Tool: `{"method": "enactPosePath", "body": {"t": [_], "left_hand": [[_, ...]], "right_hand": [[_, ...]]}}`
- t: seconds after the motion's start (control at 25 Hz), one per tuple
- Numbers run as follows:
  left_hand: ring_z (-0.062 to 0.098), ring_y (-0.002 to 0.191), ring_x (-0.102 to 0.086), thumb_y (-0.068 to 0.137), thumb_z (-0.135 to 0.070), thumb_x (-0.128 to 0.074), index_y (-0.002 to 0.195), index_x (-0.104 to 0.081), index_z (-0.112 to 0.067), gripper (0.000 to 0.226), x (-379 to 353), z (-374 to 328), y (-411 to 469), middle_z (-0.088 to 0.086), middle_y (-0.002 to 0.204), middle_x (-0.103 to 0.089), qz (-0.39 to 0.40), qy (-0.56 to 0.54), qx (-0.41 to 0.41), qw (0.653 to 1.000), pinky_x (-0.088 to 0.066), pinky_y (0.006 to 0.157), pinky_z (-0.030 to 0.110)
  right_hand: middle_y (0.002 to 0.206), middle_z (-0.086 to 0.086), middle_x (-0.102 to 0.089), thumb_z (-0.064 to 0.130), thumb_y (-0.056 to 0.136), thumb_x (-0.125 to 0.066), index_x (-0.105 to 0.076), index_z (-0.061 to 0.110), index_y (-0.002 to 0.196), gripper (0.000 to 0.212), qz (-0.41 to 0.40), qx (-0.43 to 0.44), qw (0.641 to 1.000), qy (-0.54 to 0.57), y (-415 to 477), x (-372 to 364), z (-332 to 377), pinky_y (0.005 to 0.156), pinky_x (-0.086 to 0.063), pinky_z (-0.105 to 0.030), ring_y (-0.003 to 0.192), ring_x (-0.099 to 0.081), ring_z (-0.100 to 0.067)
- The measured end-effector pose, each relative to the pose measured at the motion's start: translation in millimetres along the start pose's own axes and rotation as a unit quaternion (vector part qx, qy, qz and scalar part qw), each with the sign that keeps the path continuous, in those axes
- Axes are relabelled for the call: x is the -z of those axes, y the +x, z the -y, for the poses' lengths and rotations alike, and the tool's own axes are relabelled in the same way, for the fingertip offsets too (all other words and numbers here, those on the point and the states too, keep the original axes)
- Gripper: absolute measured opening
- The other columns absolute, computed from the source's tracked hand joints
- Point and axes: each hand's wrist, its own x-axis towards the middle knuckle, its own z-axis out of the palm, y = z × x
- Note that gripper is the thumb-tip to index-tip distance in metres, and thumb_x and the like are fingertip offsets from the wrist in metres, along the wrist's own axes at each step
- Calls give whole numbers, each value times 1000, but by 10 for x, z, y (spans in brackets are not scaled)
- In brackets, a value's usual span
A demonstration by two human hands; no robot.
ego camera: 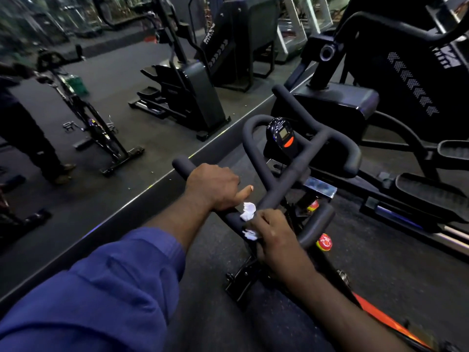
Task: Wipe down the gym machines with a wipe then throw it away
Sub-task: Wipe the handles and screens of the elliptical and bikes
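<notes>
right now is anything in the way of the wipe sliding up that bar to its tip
Yes. The right hand holds the wipe against the bar, and the left hand grips the same bar just ahead of it, covering the stretch between the wipe and the far tip.

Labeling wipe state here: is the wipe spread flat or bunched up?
Bunched. The white wipe pokes out in crumpled wads from the right hand, which grips it against the bike handlebar.
</notes>
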Motion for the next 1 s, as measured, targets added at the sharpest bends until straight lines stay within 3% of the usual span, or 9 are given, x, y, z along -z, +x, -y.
{"method": "enactPosePath", "body": {"t": [0.16,0.24,0.32,0.4,0.56,0.68,0.8,0.88,1.0], "left_hand": [[32,104,-70,98,-80,-16,107,-75,-23,82,5,1,30,10,112,-73,40,13,5,999,-41,74,40],[32,103,-70,96,-83,-15,106,-74,-24,85,2,9,53,9,110,-73,51,17,7,999,-44,76,41],[32,103,-70,96,-82,-14,105,-74,-24,84,-3,3,46,9,110,-74,52,17,6,998,-44,76,41],[32,102,-70,97,-81,-13,104,-74,-24,84,-14,2,34,8,109,-74,52,14,9,999,-44,75,41],[30,101,-70,97,-81,-13,101,-74,-24,84,-24,-4,41,8,107,-74,46,10,6,999,-44,76,41],[30,101,-71,98,-81,-16,103,-75,-24,82,-9,27,1,7,107,-74,29,11,6,999,-43,74,40],[30,107,-70,100,-77,-22,110,-75,-23,76,-29,37,-34,6,113,-74,20,1,11,1000,-39,75,39],[30,109,-70,101,-74,-24,114,-74,-22,73,-24,14,-21,6,116,-74,15,-6,13,1000,-38,75,39],[31,106,-70,102,-72,-24,111,-75,-20,73,-54,42,-42,8,113,-74,-13,-35,-9,999,-37,75,40]], "right_hand": [[105,2,-57,-5,79,-60,-69,17,102,33,151,140,978,22,-20,270,-93,91,-35,-19,100,-48,-15],[102,8,-63,-9,79,-61,-72,22,94,36,207,93,970,86,43,504,-273,89,-43,-26,100,-57,-9],[100,6,-68,-11,81,-64,-70,32,92,45,129,-18,983,130,161,571,-461,86,-48,-27,96,-66,-14],[106,-1,-66,-2,85,-69,-66,32,98,37,25,-78,994,68,222,438,-449,86,-45,-25,97,-64,-21],[106,0,-50,-4,82,-68,-60,21,104,35,33,-42,998,-11,-108,113,-184,80,-39,-21,87,-54,-18],[99,4,-61,-10,70,-62,-71,22,101,46,36,-18,999,12,-162,239,-83,78,-42,-16,86,-60,-14],[116,4,-70,-6,74,-58,-77,17,111,48,14,9,1000,24,73,110,83,94,-48,-21,107,-64,-14],[135,-2,-67,12,93,-58,-74,12,126,36,52,38,998,5,14,-57,169,107,-46,-29,125,-60,-19],[149,-3,-59,33,106,-54,-69,8,135,41,125,92,987,-33,-394,103,43,119,-38,-33,144,-49,-21]]}}
